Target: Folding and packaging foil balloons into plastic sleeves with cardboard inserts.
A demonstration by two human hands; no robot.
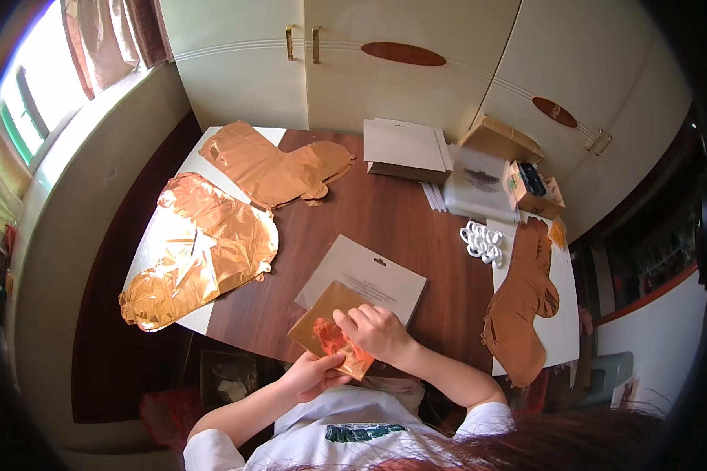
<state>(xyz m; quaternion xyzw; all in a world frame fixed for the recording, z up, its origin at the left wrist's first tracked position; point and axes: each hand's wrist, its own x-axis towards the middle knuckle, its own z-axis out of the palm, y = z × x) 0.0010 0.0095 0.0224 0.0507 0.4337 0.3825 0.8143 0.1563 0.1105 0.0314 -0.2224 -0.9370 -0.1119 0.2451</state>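
Note:
A folded gold foil balloon (334, 298), flat and squarish with a shiny orange glare on it, is held just above the table's near edge. My left hand (314, 375) grips its lower edge, with the thumb on top. The curled fingers of my right hand (375, 334) press on its right side; the fingertips are partly hidden. Partly under the balloon lies a white card packet (369, 275) with a hang slot and small print.
Flat gold foil balloons lie at left (204, 243), far left (279, 161) and right (522, 306). White coiled ribbons (481, 242), a stack of white card packets (407, 145), clear plastic bags (479, 188) and a small open box (536, 190) stand at the back right.

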